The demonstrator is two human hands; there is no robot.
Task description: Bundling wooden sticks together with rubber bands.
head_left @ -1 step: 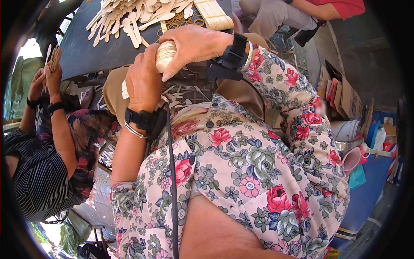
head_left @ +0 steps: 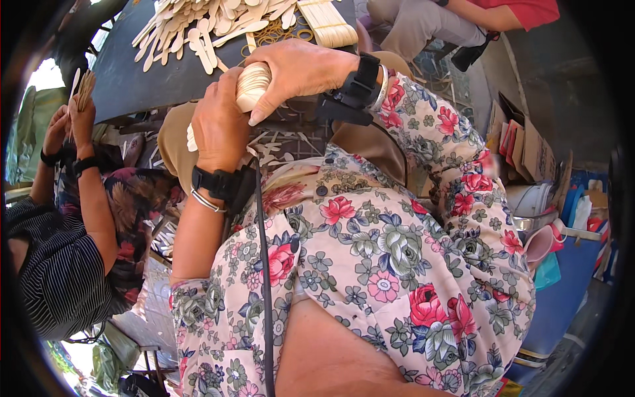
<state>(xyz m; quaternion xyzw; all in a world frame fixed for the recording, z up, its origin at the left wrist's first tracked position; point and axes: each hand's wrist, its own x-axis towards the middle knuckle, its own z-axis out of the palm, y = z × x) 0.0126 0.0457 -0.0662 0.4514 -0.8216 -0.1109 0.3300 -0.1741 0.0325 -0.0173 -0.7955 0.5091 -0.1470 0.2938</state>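
Observation:
Both my hands are closed around one bundle of wooden spoons (head_left: 253,87), held in front of the table's near edge. My left hand (head_left: 221,122) wraps it from the left, and pale ends also show beyond that hand's outer side. From the right, my right hand (head_left: 301,69) curls its fingers over the top, with the thumb against the near side. The spoons' rounded ends lie stacked closely together between the hands. Whether a band goes around the bundle is hidden by my fingers.
On the dark table (head_left: 126,73) lie a heap of loose wooden spoons (head_left: 198,36), tan rubber bands (head_left: 281,32) and a stacked bundle (head_left: 327,25). At left, another person's hands (head_left: 69,122) hold sticks. Someone sits at upper right. A cardboard box (head_left: 526,149) and blue bin (head_left: 562,304) stand right.

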